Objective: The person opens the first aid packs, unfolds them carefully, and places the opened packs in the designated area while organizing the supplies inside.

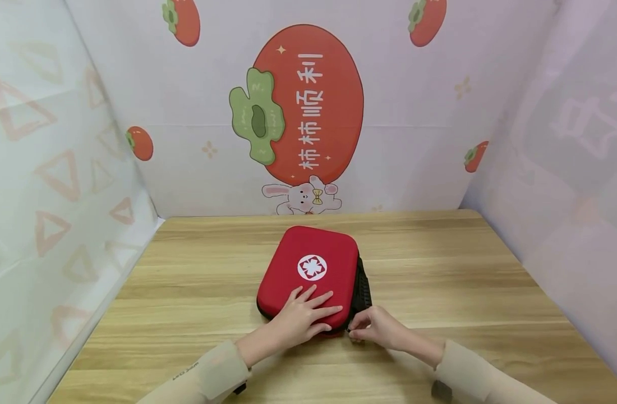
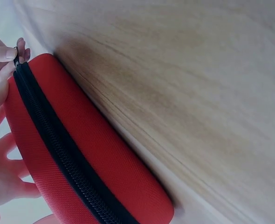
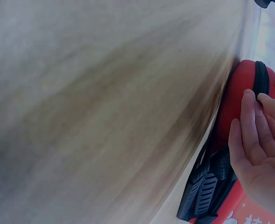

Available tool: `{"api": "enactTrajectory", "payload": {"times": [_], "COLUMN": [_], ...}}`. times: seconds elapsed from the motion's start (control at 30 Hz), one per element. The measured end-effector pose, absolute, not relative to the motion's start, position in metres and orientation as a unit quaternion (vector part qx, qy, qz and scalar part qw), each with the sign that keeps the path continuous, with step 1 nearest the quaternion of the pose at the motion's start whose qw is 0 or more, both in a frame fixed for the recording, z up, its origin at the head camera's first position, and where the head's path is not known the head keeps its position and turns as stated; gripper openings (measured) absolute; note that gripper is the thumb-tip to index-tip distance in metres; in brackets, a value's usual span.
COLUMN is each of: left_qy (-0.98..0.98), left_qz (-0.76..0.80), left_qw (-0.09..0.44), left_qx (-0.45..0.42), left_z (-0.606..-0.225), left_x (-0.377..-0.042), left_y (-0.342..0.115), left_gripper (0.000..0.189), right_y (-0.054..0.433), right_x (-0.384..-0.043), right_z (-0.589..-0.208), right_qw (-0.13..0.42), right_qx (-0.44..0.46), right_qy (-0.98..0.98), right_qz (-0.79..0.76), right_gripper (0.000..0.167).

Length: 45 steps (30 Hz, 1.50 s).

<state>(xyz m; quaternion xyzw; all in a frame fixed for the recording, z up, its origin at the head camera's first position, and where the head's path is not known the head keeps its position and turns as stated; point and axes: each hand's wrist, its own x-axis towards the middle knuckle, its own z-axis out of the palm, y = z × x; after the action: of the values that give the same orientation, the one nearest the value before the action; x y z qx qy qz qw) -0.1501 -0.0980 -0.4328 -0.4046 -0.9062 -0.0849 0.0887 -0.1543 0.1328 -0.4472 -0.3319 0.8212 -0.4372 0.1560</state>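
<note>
A red zippered first-aid case [image 1: 288, 255] with a white round emblem lies flat on the wooden table. Spread across the near part of its lid is my left hand [image 1: 302, 318], fingers straight and resting on the red surface. My right hand [image 1: 376, 328] is at the near right corner, where thumb and fingers pinch the black zipper pull [image 2: 16, 58]. The black zipper [image 2: 58, 149] runs along the side of the case, its teeth closed on the stretch in the left wrist view. A black ribbed handle [image 3: 205, 193] sticks out from the case's right side.
Wood-grain tabletop [image 1: 429, 264] surrounds the case on all sides. A pale back wall [image 1: 399, 168] with persimmon and rabbit prints stands behind the table. Pale printed sheets flank it, one at the left [image 1: 101, 196] and one at the right [image 1: 556, 207].
</note>
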Motion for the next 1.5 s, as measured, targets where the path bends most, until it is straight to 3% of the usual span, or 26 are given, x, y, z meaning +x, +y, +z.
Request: {"api": "enactTrajectory", "payload": {"times": [0.37,0.77,0.97,1.23,1.5], "left_qy": [-0.904,-0.920,-0.909,-0.901,-0.877], "left_qz": [-0.091,-0.172,-0.157,-0.154,-0.145], "left_qw": [0.045,0.015,0.041,0.043,0.090], "left_qx": [-0.416,-0.352,-0.384,-0.402,-0.449], "left_z": [-0.429,-0.435,-0.435,-0.432,-0.436], "left_x": [-0.160,-0.173,-0.172,-0.162,-0.153], "left_y": [-0.118,-0.174,-0.179,-0.178,-0.171], "left_gripper": [0.046,0.056,0.051,0.046,0.041], "right_y": [0.135,0.143,0.145,0.163,0.174], "right_x": [-0.157,-0.157,-0.156,-0.178,-0.202], "right_z": [-0.447,-0.443,-0.433,-0.447,-0.450], "right_qw": [0.161,0.164,0.136,0.072,0.069], "right_qx": [-0.326,-0.300,-0.303,-0.304,-0.271], "right_qy": [0.824,0.830,0.849,0.861,0.869], "right_qz": [-0.435,-0.441,-0.412,-0.402,-0.408], "right_gripper": [0.007,0.007,0.006,0.006,0.006]}}
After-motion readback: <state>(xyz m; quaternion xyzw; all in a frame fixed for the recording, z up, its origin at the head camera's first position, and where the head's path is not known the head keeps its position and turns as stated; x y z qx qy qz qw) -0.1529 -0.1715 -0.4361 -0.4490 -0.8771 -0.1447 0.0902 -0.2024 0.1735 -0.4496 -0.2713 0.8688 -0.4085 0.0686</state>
